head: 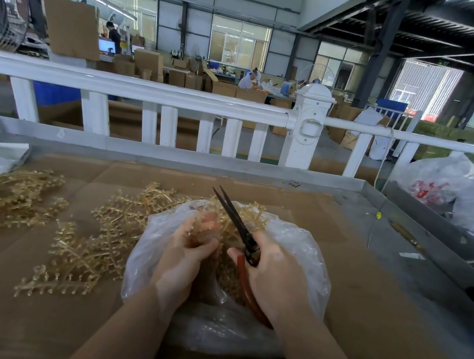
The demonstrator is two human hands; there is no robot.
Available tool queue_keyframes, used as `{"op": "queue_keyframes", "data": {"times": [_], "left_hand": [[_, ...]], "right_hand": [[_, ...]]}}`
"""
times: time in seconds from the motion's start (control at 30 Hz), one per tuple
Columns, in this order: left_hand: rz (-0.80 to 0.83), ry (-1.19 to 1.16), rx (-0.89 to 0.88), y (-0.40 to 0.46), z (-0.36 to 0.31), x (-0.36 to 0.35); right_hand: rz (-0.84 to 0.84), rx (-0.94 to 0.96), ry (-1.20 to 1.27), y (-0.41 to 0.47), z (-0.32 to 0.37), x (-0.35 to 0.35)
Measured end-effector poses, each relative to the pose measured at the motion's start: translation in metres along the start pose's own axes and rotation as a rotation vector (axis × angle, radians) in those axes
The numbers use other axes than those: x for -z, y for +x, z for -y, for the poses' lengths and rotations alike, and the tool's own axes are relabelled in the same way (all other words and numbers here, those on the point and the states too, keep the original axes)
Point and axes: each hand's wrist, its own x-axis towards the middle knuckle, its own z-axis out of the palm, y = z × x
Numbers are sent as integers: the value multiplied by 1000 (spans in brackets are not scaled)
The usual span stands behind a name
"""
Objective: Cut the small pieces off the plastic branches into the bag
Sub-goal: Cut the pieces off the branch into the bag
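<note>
Bag [303, 262] of clear plastic lies beneath both hands. Left hand [185, 257] grips a plastic branch [234, 225] over its mouth. Right hand [275, 274] grips red-handled scissors [242, 232], blades slightly parted. Loose branches [86, 239] lie left of the left hand.

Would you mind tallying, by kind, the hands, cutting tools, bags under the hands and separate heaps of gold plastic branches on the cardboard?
Hands: 2, the left hand gripping a branch, the right hand gripping the scissors.
Scissors: 1, red-handled.
Clear plastic bag under the hands: 1.
Heaps of gold branches on the cardboard: 2, a far-left heap and a nearer heap.
Total: 6.
</note>
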Motion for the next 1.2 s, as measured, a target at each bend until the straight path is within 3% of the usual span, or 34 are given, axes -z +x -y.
{"op": "queue_keyframes", "data": {"times": [0.13,0.37,0.7,0.93,1.2], "left_hand": [[49,-109,37,1,-3,2],[-99,-165,-25,6,2,2],[-5,-313,74,5,-2,0],[-108,-394,85,5,-4,-5],[-177,-369,105,5,-7,-4]], "right_hand": [[32,-17,-39,-4,-3,-1],[38,-9,-91,-7,-3,-1],[129,-1,-147,-2,-3,1],[229,-20,-86,-4,-2,7],[195,-59,-79,-11,-4,3]]}}
